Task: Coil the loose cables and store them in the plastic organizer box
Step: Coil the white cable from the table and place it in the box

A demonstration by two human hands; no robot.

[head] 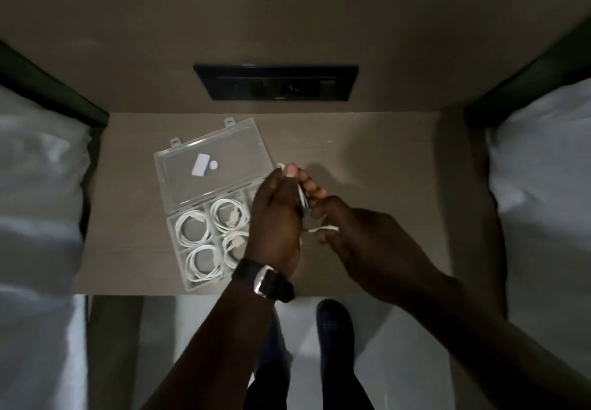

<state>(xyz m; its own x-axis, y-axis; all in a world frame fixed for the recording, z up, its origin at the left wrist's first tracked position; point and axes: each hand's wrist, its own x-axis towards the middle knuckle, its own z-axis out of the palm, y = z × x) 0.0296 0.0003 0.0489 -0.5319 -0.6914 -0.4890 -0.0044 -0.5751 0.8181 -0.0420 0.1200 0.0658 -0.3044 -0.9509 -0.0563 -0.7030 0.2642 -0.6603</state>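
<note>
A white cable (302, 200) is gripped by both hands, left (275, 217) and right (358, 237), just beside the open box (204, 205) near the table's (383, 153) front edge.

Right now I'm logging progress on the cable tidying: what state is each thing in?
Plastic organizer box: open, lid laid flat behind it.
Four visible compartments: each holds a coiled white cable.
Loose white cable: out of the box, being coiled, held in both hands.
Left hand: closed around the coil.
Right hand: pinching the cable's end.
Wristwatch: strapped on left wrist.
</note>
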